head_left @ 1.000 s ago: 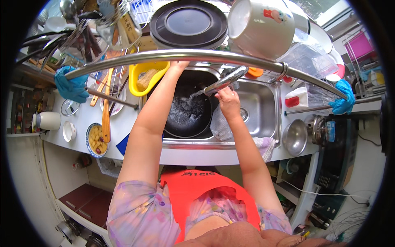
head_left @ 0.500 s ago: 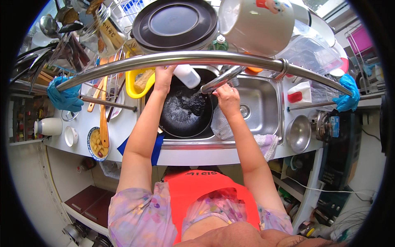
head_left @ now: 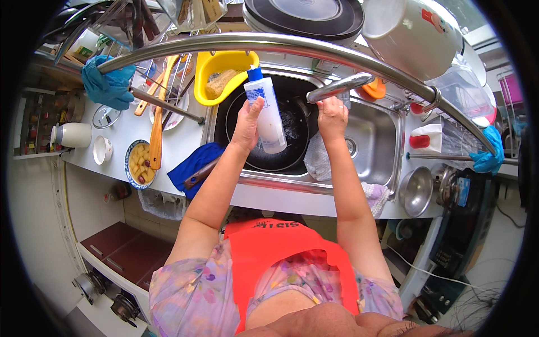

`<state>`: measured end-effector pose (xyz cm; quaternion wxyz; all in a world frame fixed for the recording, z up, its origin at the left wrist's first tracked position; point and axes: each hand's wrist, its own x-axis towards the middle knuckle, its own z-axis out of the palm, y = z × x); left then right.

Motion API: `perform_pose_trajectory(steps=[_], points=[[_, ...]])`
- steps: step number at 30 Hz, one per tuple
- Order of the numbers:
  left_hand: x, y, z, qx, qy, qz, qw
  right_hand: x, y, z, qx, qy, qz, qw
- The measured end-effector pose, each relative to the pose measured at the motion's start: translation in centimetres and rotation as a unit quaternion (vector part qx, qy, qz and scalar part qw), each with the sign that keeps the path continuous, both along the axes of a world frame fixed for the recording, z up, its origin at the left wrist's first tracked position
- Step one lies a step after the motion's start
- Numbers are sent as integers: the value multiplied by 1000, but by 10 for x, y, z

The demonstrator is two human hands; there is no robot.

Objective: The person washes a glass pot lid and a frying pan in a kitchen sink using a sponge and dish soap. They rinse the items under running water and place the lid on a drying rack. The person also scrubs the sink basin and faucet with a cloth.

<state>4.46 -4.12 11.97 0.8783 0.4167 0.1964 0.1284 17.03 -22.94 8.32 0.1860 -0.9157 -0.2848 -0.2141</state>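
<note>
To your left on the counter: a bowl of yellow food (head_left: 139, 164), a wooden spatula (head_left: 156, 135) lying across it, a small white cup (head_left: 103, 150) and a blue cloth (head_left: 192, 164). A yellow tub (head_left: 223, 67) sits at the sink's far-left corner. To your right stand a steel bowl (head_left: 415, 191) and a white pot (head_left: 412, 33).
</note>
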Motion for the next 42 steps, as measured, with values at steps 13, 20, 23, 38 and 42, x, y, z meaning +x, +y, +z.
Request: perform_pose_trajectory(steps=[13, 20, 23, 38, 42], points=[[-5, -41, -7, 587, 12, 166, 793, -90, 77, 7, 462, 484, 129, 732], [12, 6, 1, 377, 115, -3, 919, -133, 75, 15, 437, 473, 123, 755], [-5, -24, 10, 521, 89, 58, 847, -118, 77, 8, 492, 476, 116, 720], [-31, -18, -19, 75, -31, -10, 997, -108, 44, 6, 464, 638, 177, 588], [-7, 8, -8, -73, -38, -13, 997, -105, 28, 12, 335, 572, 141, 735]])
